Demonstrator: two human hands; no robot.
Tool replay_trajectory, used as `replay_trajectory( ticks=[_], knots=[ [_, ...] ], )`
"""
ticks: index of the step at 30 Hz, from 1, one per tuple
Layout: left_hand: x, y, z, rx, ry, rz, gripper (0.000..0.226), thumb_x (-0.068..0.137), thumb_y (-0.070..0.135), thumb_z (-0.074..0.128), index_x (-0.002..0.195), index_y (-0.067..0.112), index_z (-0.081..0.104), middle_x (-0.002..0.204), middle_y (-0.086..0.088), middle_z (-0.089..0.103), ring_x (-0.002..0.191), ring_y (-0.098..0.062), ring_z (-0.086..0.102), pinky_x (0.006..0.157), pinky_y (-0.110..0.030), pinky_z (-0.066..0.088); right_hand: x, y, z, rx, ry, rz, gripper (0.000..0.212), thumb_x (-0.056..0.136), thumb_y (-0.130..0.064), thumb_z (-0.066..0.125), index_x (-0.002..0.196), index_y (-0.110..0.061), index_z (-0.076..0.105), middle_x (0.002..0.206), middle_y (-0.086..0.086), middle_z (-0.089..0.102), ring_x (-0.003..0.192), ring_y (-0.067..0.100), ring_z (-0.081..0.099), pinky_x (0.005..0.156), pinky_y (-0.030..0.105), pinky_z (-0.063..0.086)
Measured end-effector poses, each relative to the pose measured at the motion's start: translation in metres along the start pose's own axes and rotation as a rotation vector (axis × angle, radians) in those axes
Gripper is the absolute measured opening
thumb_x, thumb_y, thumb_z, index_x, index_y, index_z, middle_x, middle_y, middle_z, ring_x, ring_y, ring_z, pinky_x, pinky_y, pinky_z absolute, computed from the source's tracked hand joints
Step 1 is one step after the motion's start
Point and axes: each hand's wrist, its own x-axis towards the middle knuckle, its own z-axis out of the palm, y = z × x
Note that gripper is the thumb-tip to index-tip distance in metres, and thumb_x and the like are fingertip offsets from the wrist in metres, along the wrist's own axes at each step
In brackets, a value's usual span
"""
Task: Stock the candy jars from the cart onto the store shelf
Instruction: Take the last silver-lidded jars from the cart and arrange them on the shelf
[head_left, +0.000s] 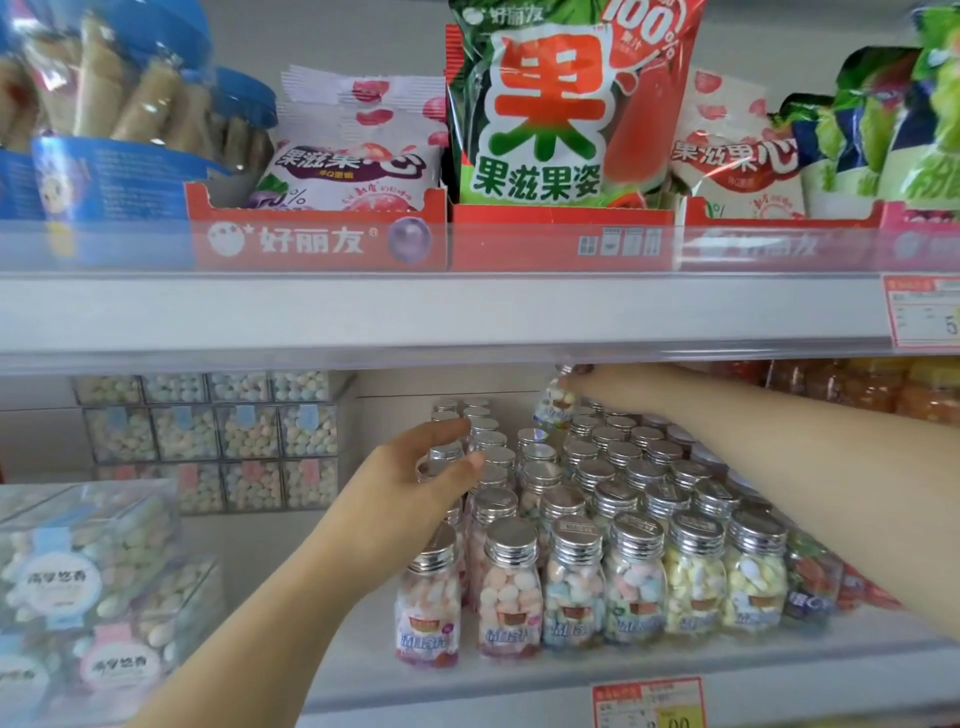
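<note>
Both forearms are bare from the frame edge to the wrist, with no sleeve, cuff or glove showing on either. The left hand (415, 483) wears no ring, watch or bracelet, and its fingers (441, 431) are slim with short, plain nails. The right hand (613, 387) is likewise unadorned at the wrist; its fingertips (576, 371) lie in the shadow under the upper shelf edge, where a nail looks dark, though the blur leaves that unclear.
</note>
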Motion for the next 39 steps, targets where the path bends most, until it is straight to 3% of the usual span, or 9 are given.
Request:
replay_trajectory(
  ticks=[3, 6, 10, 14, 20, 21, 22, 29, 39],
  knots=[
    [0.002, -0.001, 0.000, -0.023, -0.015, -0.003, 0.038, 0.089, 0.052, 0.061, 0.127, 0.051, 0.055, 0.106, 0.015, 0.062, 0.077, -0.014, 0.071, 0.080, -0.036, 0.058, 0.000, -0.003, 0.003, 0.002, 0.064, -0.060, 0.023, 0.099, -0.024, 0.051, 0.086, -0.039, 0.041, 0.076, -0.015, 0.041, 0.068, 0.007, 0.043, 0.059, 0.018, 0.033],
    [0.002, -0.001, 0.001, -0.024, -0.003, 0.010, 0.035, 0.092, 0.048, 0.060, 0.127, 0.048, 0.056, 0.124, 0.013, 0.059, 0.073, 0.003, 0.069, 0.060, -0.007, 0.051, -0.003, -0.004, 0.007, -0.011, 0.066, -0.087, 0.015, 0.090, -0.016, 0.060, 0.101, -0.025, 0.055, 0.087, -0.011, 0.051, 0.081, 0.013, 0.047, 0.064, 0.021, 0.036],
    [-0.001, 0.002, -0.001, 0.026, -0.004, 0.025, 0.035, 0.092, 0.050, 0.057, 0.127, 0.048, 0.056, 0.123, 0.016, 0.063, 0.083, -0.002, 0.069, 0.064, -0.007, 0.047, -0.002, -0.009, 0.008, -0.034, -0.031, -0.039, 0.033, 0.087, -0.012, 0.060, 0.119, -0.002, 0.062, 0.109, 0.011, 0.070, 0.077, 0.014, 0.051, 0.068, 0.028, 0.035],
    [-0.002, 0.006, 0.000, 0.024, 0.011, 0.022, 0.034, 0.094, 0.045, 0.057, 0.128, 0.045, 0.056, 0.126, 0.016, 0.057, 0.065, 0.007, 0.065, 0.053, -0.002, 0.040, 0.002, -0.014, 0.009, -0.051, -0.067, -0.065, 0.005, 0.086, -0.005, 0.062, 0.082, -0.009, 0.061, 0.070, -0.001, 0.058, 0.052, 0.005, 0.046, 0.050, 0.020, 0.031],
    [-0.002, 0.005, 0.003, 0.042, 0.011, 0.032, 0.034, 0.095, 0.042, 0.057, 0.130, 0.043, 0.056, 0.126, 0.017, 0.057, 0.099, 0.020, 0.034, 0.053, 0.001, 0.038, 0.008, -0.019, 0.018, -0.129, -0.138, -0.061, 0.018, 0.084, -0.005, 0.058, 0.068, -0.015, 0.057, 0.064, 0.003, 0.049, 0.060, 0.019, 0.040, 0.055, 0.026, 0.030],
    [-0.002, 0.006, 0.003, 0.038, 0.009, 0.030, 0.034, 0.096, 0.041, 0.057, 0.129, 0.043, 0.056, 0.125, 0.017, 0.058, 0.063, 0.004, 0.049, 0.053, 0.002, 0.038, 0.008, -0.021, 0.017, -0.168, -0.168, -0.051, 0.015, 0.085, -0.008, 0.059, 0.071, -0.014, 0.060, 0.067, 0.003, 0.051, 0.062, 0.019, 0.041, 0.055, 0.026, 0.031],
    [-0.003, 0.006, 0.004, 0.028, 0.003, 0.029, 0.033, 0.096, 0.041, 0.057, 0.129, 0.043, 0.056, 0.123, 0.015, 0.058, 0.078, 0.017, 0.061, 0.052, 0.003, 0.037, 0.007, -0.023, 0.015, -0.204, -0.194, -0.049, 0.011, 0.085, -0.009, 0.059, 0.076, -0.013, 0.062, 0.070, 0.004, 0.051, 0.064, 0.019, 0.041, 0.054, 0.025, 0.031],
    [0.016, 0.012, -0.007, 0.074, 0.012, 0.021, 0.029, 0.095, 0.046, 0.057, 0.123, 0.043, 0.061, 0.121, 0.020, 0.061, 0.102, -0.001, 0.060, 0.073, -0.012, 0.040, 0.018, -0.025, 0.022, -0.227, -0.275, -0.007, 0.035, 0.094, -0.003, 0.055, 0.061, -0.011, 0.048, 0.031, -0.010, 0.041, 0.039, 0.007, 0.043, 0.050, 0.016, 0.029],
    [0.114, 0.035, 0.048, 0.758, -0.242, 0.056, 0.042, 0.096, 0.038, 0.058, 0.135, 0.025, 0.057, 0.138, 0.004, 0.057, 0.125, -0.022, 0.054, 0.108, -0.042, 0.040, 0.009, -0.015, 0.013, -0.045, -0.215, -0.121, 0.012, 0.093, -0.008, 0.060, 0.097, 0.002, 0.065, 0.064, -0.003, 0.048, 0.047, 0.003, 0.044, 0.043, 0.010, 0.031]
  ],
)
